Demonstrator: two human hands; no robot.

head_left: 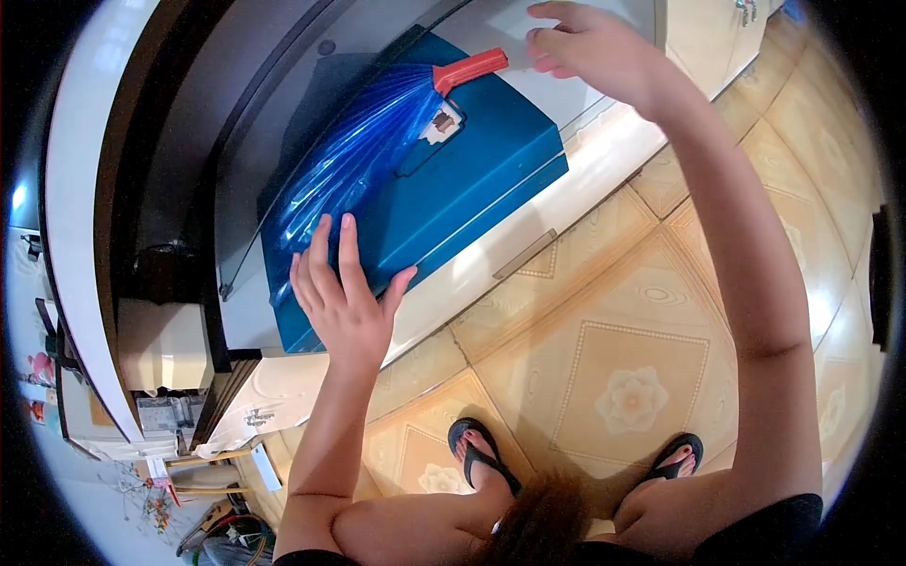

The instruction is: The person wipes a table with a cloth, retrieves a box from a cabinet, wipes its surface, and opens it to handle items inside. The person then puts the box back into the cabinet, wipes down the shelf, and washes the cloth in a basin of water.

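A blue box lies on a white cabinet top. Across it is a bundle of blue translucent plastic, fanned out toward the lower left and gathered at a red-orange piece at its upper right end. My left hand rests at the lower left end of the plastic and the box, fingers spread, holding nothing. Beyond the red-orange piece, to its right, my right hand hovers over the cabinet top with its fingers slightly bent and apart, touching nothing that I can see.
The white cabinet edge runs diagonally beside the tiled floor. A dark curved frame with a white rim stands at the left. Below it are a whitish box and shelf items. My feet in black flip-flops are on the tiles.
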